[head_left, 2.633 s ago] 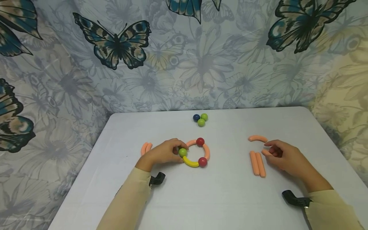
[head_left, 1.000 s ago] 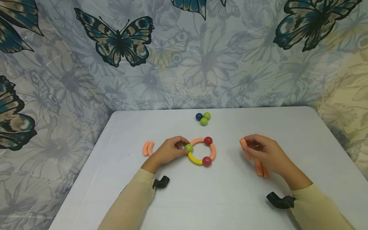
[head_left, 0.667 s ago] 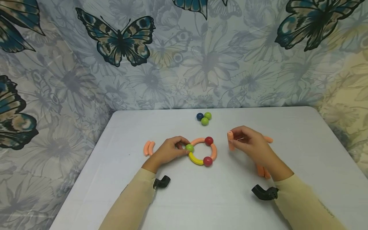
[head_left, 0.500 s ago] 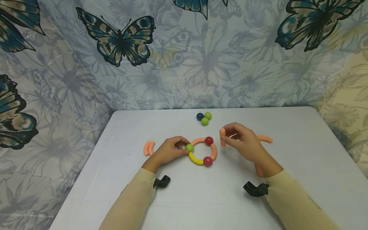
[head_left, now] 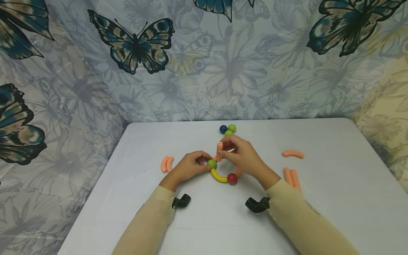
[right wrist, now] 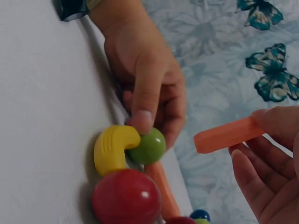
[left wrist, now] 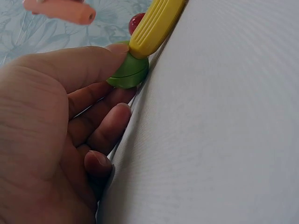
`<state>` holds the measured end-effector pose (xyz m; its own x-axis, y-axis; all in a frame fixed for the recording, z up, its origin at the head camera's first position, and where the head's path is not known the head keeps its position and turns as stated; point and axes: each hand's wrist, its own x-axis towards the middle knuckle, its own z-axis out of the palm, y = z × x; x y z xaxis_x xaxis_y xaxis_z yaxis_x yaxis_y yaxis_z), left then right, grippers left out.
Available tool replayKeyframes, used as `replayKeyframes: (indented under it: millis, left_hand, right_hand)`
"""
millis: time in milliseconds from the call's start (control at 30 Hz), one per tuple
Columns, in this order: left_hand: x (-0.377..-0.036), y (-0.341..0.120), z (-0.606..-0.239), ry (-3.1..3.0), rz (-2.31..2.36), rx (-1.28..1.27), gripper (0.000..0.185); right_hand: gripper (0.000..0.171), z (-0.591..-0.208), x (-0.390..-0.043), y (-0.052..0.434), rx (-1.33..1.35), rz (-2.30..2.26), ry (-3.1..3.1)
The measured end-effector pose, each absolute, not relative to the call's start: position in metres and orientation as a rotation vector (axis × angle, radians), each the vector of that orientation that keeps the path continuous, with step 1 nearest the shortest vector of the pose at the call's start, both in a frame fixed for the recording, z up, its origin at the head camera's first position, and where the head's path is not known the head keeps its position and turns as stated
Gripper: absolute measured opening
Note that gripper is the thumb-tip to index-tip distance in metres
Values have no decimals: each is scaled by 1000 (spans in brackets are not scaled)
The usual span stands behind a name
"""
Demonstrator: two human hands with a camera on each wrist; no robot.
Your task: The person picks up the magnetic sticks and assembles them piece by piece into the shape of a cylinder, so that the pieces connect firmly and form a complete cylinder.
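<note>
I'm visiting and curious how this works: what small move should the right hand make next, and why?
Probably lower the orange stick towards the green ball: the right hand holds the stick raised and roughly upright, its lower end apart from the ball, while the left hand pinches that ball.

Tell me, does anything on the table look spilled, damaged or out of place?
Nothing looks spilled or damaged. Mildly odd: the yellow curved piece between a green ball and a red ball is the only yellow one; the other curved pieces in view are orange. That may be deliberate.
</note>
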<state>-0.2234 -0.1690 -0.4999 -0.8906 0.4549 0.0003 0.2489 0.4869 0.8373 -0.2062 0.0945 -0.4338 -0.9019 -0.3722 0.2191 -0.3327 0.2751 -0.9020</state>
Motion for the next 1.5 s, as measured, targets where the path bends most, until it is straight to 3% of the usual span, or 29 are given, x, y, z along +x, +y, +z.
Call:
replayKeyframes:
  millis: [767,1500]
  left_hand:
    - [-224,-167,-498,2505,1376,636,29]
    - [-224,-169,-502,2509,1385,612,28]
  right_hand:
    - [21,-445,-216,67,-686,-1590,2537]
    - [28,-435,-208,90,-705,-1648,2528]
